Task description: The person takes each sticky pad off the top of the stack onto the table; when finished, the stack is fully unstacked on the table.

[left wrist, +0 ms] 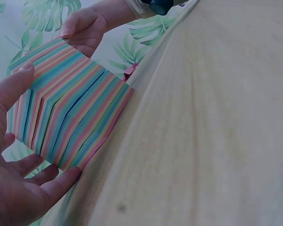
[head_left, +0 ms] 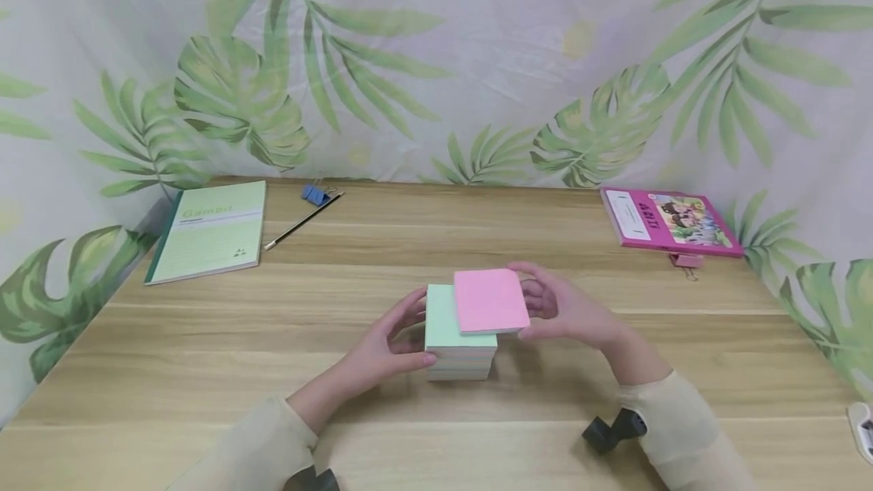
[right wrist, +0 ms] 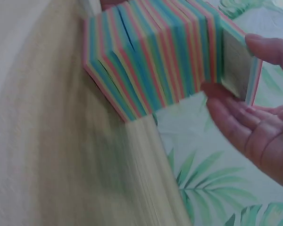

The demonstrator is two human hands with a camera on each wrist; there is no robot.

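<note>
A tall stack of square sticky note pads (head_left: 460, 364) stands on the table, its sides striped in pink, yellow, green and blue. My left hand (head_left: 378, 354) holds the stack from the left, thumb at the near corner and fingers round the far side. Its top sheet is light green. A pink sticky note pad (head_left: 489, 300) overlaps the top, shifted to the right and overhanging that edge. My right hand (head_left: 566, 311) pinches this pad by its right corners. In the right wrist view, the pad's pale underside (right wrist: 236, 61) shows beyond the stack (right wrist: 151, 56).
A light green notebook (head_left: 211, 233) lies at the back left, with a pencil (head_left: 303, 222) and a blue binder clip (head_left: 316, 195) beside it. At the back right lies a pink book (head_left: 671, 222) with a pink binder clip (head_left: 686, 260) before it. A leaf-patterned curtain (head_left: 436, 59) hangs behind.
</note>
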